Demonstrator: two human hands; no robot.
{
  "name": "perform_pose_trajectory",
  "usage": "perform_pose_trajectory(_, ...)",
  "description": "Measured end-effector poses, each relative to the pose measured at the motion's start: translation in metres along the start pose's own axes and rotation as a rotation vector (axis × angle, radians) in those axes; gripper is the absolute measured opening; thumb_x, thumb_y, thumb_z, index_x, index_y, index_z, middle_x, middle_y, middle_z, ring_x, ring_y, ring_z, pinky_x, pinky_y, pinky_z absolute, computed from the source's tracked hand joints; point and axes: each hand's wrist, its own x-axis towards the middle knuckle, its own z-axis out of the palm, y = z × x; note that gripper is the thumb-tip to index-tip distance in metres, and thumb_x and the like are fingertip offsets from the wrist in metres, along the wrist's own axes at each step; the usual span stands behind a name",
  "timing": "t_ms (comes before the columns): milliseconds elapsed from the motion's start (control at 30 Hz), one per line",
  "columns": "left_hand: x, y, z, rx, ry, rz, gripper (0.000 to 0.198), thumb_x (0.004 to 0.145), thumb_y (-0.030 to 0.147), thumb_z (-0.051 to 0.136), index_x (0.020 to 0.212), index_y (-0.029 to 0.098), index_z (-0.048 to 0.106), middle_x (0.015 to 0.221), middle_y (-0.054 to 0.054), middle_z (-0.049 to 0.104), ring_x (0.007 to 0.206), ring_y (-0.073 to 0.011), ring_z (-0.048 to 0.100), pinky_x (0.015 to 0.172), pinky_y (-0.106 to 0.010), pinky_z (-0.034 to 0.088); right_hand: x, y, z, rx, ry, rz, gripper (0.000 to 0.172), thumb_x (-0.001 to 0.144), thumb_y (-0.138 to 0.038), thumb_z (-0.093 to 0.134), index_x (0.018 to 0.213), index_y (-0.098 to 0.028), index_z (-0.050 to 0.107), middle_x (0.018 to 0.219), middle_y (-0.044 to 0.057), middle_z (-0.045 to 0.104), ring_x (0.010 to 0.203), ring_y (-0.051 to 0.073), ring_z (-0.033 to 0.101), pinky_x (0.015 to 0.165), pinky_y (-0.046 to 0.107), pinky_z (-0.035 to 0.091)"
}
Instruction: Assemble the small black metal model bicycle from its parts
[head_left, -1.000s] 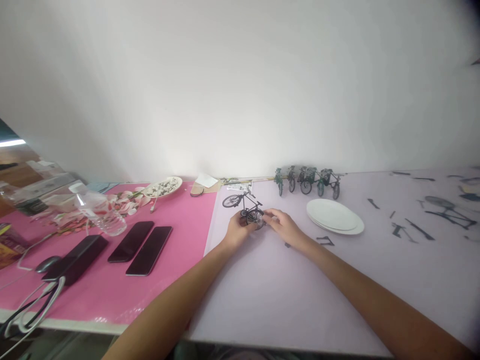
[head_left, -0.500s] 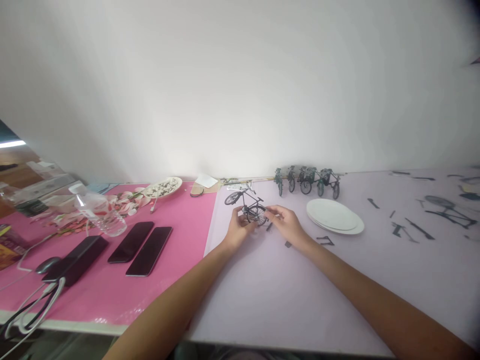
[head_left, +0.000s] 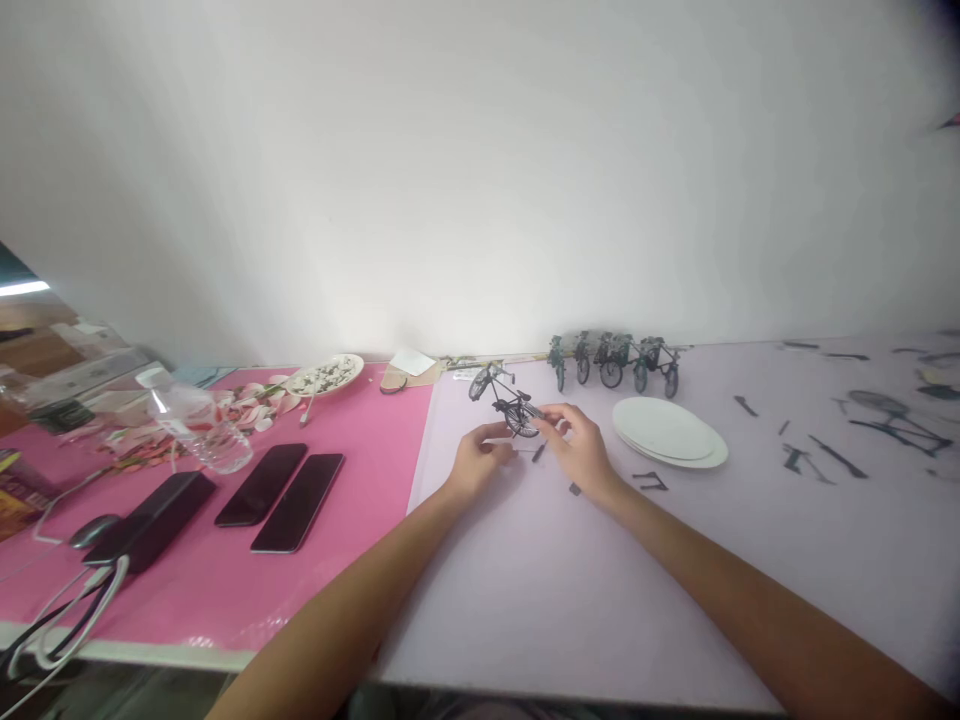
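Note:
A small dark model bicycle (head_left: 507,404) is held up tilted over the pale table, its front wheel raised toward the back left. My right hand (head_left: 576,440) pinches it by the rear wheel (head_left: 521,419). Just left of that wheel is my left hand (head_left: 478,463), fingers curved and thumb apart from them; nothing shows clearly in its grasp. Whether its fingertips touch the bicycle is hard to make out. Between the hands, a thin piece with a dark end (head_left: 538,453) lies low by the table. A small dark part (head_left: 575,489) rests under my right wrist.
Several model bicycles (head_left: 612,362) stand along the wall. White plates (head_left: 670,432) sit to the right, with a dark bracket-like part (head_left: 651,482) before them and loose parts (head_left: 838,457) beyond. On the pink side are two phones (head_left: 298,503), a bottle (head_left: 196,420) and a patterned plate (head_left: 327,376).
The bicycle has swung, its front wheel shifting right and up. My left hand has come away from the rear wheel, while my right hand keeps its pinch there.

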Motion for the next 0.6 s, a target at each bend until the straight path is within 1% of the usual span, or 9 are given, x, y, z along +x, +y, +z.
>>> perform_pose_trajectory(100,0.0,0.001,0.0,-0.03,-0.044,0.006,0.063,0.074,0.018,0.079,0.134,0.011,0.062,0.13,-0.02,0.07,0.085,-0.022,0.076,0.073,-0.031,0.058,-0.001,0.001,0.0,-0.062,-0.028,-0.176,0.018,0.096,-0.037,0.067,0.105,-0.023,0.073,0.088,0.006,0.07,0.084,0.023,0.064,0.075,0.036,0.052)
perform_pose_trajectory(167,0.0,0.002,0.0,-0.055,-0.068,0.022,0.065,0.074,0.019,0.078,0.137,0.013,0.061,0.131,-0.02,0.069,0.086,-0.0229,0.076,0.074,-0.032,0.058,-0.002,-0.001,0.0,-0.081,-0.064,-0.248,0.013,0.096,-0.031,0.067,0.105,-0.024,0.072,0.088,0.005,0.069,0.087,0.024,0.064,0.077,0.037,0.053)
perform_pose_trajectory(200,-0.001,0.004,0.0,-0.065,-0.089,0.033,0.062,0.075,0.019,0.078,0.135,0.013,0.063,0.13,-0.019,0.07,0.087,-0.0237,0.076,0.074,-0.032,0.058,-0.003,-0.002,0.0,-0.086,-0.085,-0.268,0.011,0.096,-0.029,0.067,0.105,-0.025,0.072,0.088,0.005,0.069,0.088,0.024,0.064,0.078,0.038,0.053)
perform_pose_trajectory(300,-0.005,0.01,-0.001,-0.092,-0.185,0.089,0.045,0.08,0.026,0.074,0.122,0.014,0.069,0.126,-0.017,0.071,0.093,-0.0264,0.076,0.076,-0.032,0.057,-0.005,-0.008,0.0,-0.086,-0.147,-0.308,0.012,0.095,-0.019,0.064,0.104,-0.025,0.071,0.089,0.005,0.069,0.091,0.024,0.063,0.08,0.038,0.054)
perform_pose_trajectory(367,-0.007,0.014,-0.001,-0.104,-0.202,0.109,0.035,0.083,0.032,0.073,0.112,0.012,0.071,0.12,-0.017,0.073,0.093,-0.0267,0.075,0.077,-0.032,0.057,-0.006,-0.012,0.001,-0.079,-0.169,-0.332,0.016,0.092,-0.013,0.064,0.101,-0.024,0.07,0.089,0.005,0.069,0.093,0.025,0.062,0.081,0.039,0.053)
perform_pose_trajectory(467,-0.007,0.014,-0.001,-0.077,-0.164,0.112,0.037,0.084,0.041,0.075,0.104,0.011,0.07,0.106,-0.016,0.075,0.089,-0.0247,0.073,0.076,-0.032,0.057,-0.007,-0.015,0.003,-0.059,-0.19,-0.355,0.016,0.088,-0.009,0.065,0.095,-0.024,0.069,0.09,0.005,0.069,0.094,0.025,0.061,0.082,0.039,0.053)
perform_pose_trajectory(533,-0.006,0.013,0.0,-0.028,-0.158,0.12,0.042,0.085,0.048,0.075,0.103,0.01,0.07,0.099,-0.014,0.075,0.084,-0.0224,0.072,0.074,-0.031,0.057,-0.008,-0.015,0.005,-0.048,-0.21,-0.357,0.016,0.087,-0.008,0.066,0.092,-0.023,0.068,0.09,0.005,0.07,0.093,0.025,0.061,0.082,0.039,0.053)
perform_pose_trajectory(600,-0.004,0.01,0.0,0.013,-0.165,0.135,0.046,0.085,0.051,0.076,0.105,0.01,0.07,0.096,-0.013,0.075,0.079,-0.0198,0.07,0.072,-0.029,0.055,-0.008,-0.014,0.005,-0.043,-0.231,-0.349,0.019,0.085,-0.007,0.066,0.094,-0.023,0.069,0.091,0.005,0.07,0.094,0.025,0.06,0.083,0.039,0.053)
